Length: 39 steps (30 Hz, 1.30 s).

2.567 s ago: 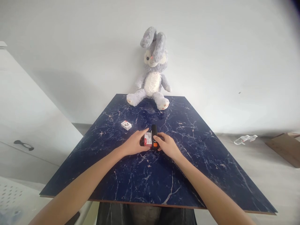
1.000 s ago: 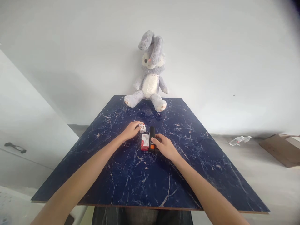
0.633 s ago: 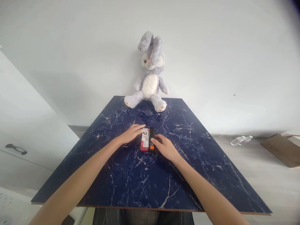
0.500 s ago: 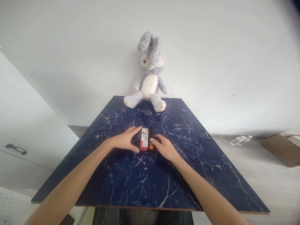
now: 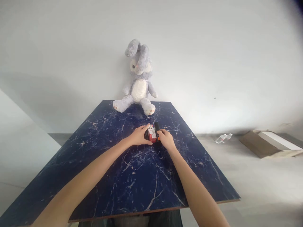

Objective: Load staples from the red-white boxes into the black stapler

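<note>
A small red and white box [image 5: 152,134] lies on the dark blue marbled table [image 5: 132,189]. Against its right side is a black object with an orange part [image 5: 157,127]. My left hand [image 5: 140,135] is at the left of the box, thumb and fingers spread around its near and far ends; whether it presses on the box is hard to tell. The fingers of my right hand [image 5: 165,138] are closed on the black and orange object from the right. Part of that object is hidden behind the fingers.
A grey plush rabbit [image 5: 139,90] sits at the table's far edge, against the wall. On the floor to the right are a clear crumpled plastic item [image 5: 223,138] and an open cardboard box [image 5: 260,145].
The camera view has shifted to the right. The box and the black object are now turned slightly and sit further right on the table, with both hands still beside them.
</note>
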Each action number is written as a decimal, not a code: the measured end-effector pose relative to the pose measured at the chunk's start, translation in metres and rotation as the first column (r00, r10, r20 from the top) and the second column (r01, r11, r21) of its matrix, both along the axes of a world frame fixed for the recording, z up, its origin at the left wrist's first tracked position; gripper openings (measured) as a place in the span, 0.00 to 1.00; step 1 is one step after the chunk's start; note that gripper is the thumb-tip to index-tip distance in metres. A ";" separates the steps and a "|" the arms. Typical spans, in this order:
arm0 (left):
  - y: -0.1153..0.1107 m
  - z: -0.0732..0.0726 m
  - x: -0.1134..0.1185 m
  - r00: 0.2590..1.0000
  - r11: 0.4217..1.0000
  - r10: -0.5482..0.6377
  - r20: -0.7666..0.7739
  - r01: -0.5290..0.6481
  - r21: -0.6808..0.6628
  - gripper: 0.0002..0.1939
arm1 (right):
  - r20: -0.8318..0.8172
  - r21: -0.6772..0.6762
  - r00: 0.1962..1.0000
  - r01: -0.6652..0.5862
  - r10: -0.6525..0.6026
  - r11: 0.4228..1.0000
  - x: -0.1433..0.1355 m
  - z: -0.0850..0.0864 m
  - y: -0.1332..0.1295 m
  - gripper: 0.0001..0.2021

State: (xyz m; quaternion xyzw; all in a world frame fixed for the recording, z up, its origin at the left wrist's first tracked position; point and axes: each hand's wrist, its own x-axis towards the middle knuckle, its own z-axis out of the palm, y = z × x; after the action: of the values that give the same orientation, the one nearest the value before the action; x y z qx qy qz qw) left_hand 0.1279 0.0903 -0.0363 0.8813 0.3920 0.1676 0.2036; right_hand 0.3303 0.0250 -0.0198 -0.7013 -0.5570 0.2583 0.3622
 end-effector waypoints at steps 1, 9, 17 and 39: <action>0.008 0.000 0.019 1.000 1.000 -0.010 -0.003 0.010 0.025 0.65 | -0.011 0.004 0.999 0.045 -0.045 0.999 0.012 -0.002 0.007 0.18; 0.036 0.001 0.145 0.997 0.990 -0.057 -0.046 0.063 0.128 0.64 | 0.022 0.101 0.939 0.340 -0.344 0.935 0.096 -0.019 0.030 0.22; 0.018 -0.008 0.120 0.999 0.963 -0.024 -0.021 0.029 0.269 0.44 | 0.077 0.420 0.836 0.467 -0.544 0.778 0.092 -0.020 0.024 0.24; -0.016 -0.019 -0.065 0.975 0.891 0.219 -0.027 -0.189 0.413 0.18 | 0.532 0.248 0.746 -0.590 0.401 0.768 -0.039 -0.039 0.019 0.17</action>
State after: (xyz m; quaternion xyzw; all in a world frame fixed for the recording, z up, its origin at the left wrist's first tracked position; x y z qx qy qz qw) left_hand 0.0626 0.0744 -0.0554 0.8637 0.4459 0.2342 -0.0180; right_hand 0.2915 0.0435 -0.0589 -0.4733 -0.8349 0.0580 0.2748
